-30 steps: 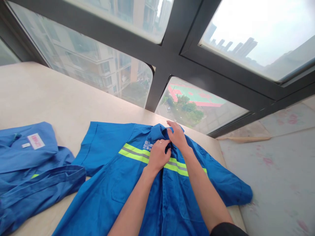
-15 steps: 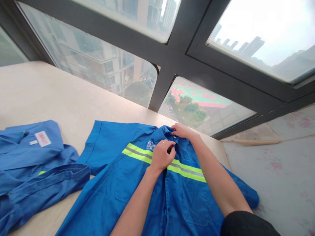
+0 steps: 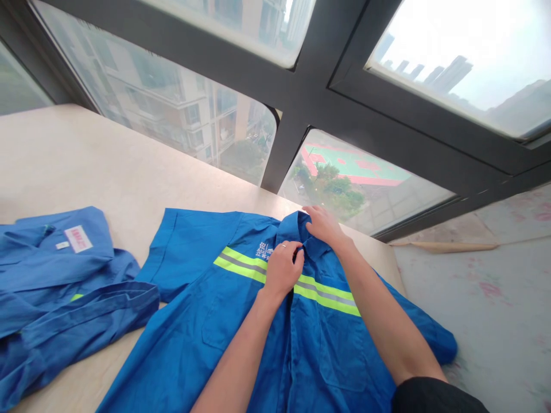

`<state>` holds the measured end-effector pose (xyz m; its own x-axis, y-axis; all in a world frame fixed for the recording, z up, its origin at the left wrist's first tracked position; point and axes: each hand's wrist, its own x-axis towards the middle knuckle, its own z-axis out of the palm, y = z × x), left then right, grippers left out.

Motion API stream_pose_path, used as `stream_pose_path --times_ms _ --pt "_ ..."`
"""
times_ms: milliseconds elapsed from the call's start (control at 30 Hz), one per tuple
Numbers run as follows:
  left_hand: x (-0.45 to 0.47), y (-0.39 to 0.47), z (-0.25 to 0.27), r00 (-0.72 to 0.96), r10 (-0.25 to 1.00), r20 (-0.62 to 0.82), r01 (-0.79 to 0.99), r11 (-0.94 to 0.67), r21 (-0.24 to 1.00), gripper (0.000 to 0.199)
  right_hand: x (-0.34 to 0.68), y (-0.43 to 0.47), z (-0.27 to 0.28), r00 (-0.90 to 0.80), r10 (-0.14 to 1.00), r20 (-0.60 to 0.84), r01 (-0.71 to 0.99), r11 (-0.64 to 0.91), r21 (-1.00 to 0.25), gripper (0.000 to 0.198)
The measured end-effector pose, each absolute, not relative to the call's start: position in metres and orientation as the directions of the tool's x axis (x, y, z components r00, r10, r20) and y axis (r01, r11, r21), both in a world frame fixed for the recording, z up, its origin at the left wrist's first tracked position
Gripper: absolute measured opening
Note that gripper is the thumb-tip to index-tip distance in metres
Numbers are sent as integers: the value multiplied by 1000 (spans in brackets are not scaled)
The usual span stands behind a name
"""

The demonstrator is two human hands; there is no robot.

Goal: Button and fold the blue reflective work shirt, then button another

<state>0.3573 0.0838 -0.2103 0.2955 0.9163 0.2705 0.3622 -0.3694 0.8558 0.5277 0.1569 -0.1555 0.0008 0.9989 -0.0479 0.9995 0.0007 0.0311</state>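
Softly creased blue cloth shirt (image 3: 189,338) — left hand (image 3: 283,268) pinching its placket (image 3: 297,344), right hand (image 3: 325,228) loosely parted at folded collar (image 3: 289,227).

You look to be in a home, in a room well above the ground: just beyond your fingers (image 3: 316,219), a dark-framed window (image 3: 301,106) looks down on trees (image 3: 338,186) and a green-and-red sports court (image 3: 365,169), with a balconied apartment block (image 3: 189,109) off to their left. A pale ledge (image 3: 107,155) beneath them runs along the window, and flower-patterned wallpaper (image 3: 486,292) to their right looks domestic.
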Motion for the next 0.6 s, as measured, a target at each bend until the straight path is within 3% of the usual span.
stream_pose_path --times_ms 100,233,467,600 --pt "357 84 -211 273 910 312 391 -402 828 15 533 160 -159 93 971 -218 996 -90 26 38" --pt "356 85 -212 240 904 353 446 -426 787 15 547 159 -168 166 962 -216 986 -167 14 20" --pt "354 83 -214 256 901 350 511 -434 742 42 557 154 -188 337 934 -117 939 -342 -28 49" --pt "355 80 -213 375 861 342 564 -505 653 57 559 151 -192 325 943 -67 942 -329 -60 50"
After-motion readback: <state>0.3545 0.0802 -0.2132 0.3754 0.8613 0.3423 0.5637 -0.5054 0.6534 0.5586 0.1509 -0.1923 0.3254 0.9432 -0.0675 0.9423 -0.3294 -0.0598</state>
